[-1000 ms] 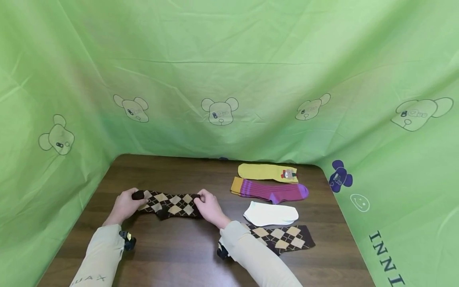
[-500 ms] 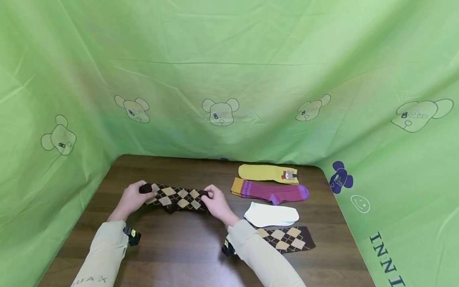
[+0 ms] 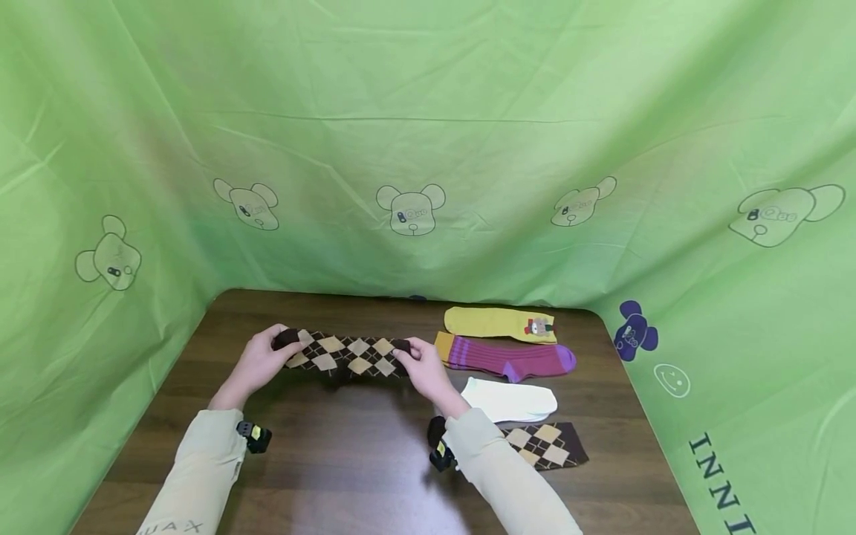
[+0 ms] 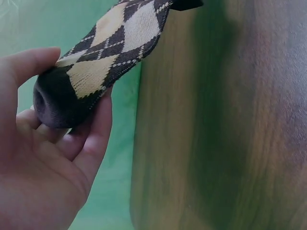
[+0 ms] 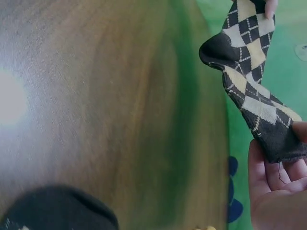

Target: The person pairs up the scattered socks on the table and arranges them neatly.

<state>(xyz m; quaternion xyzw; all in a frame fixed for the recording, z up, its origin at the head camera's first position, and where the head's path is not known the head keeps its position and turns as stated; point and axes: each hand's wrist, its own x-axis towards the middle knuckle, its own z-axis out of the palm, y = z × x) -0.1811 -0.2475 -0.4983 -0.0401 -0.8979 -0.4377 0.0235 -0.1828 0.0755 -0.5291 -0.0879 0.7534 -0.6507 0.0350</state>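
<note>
A dark brown argyle sock (image 3: 357,355) with tan and grey diamonds is stretched sideways above the table, between both hands. My left hand (image 3: 261,362) pinches its dark toe, thumb on top and fingers beneath, as the left wrist view confirms. At the other end, my right hand (image 3: 429,369) pinches the dark cuff. In the right wrist view the sock's dark heel (image 5: 218,50) bulges out to one side. A second argyle sock (image 3: 548,444) lies on the table, partly covered by my right forearm.
On the right half of the brown wooden table (image 3: 334,461) lie a yellow sock (image 3: 491,322), purple socks (image 3: 511,357) with an orange cuff, and white socks (image 3: 515,401). Green printed cloth (image 3: 411,148) hangs around the table's back and sides.
Both hands have lifted the argyle sock away from the person and shifted it rightward. The grip at each end is unchanged. My right forearm now covers more of the other argyle sock.
</note>
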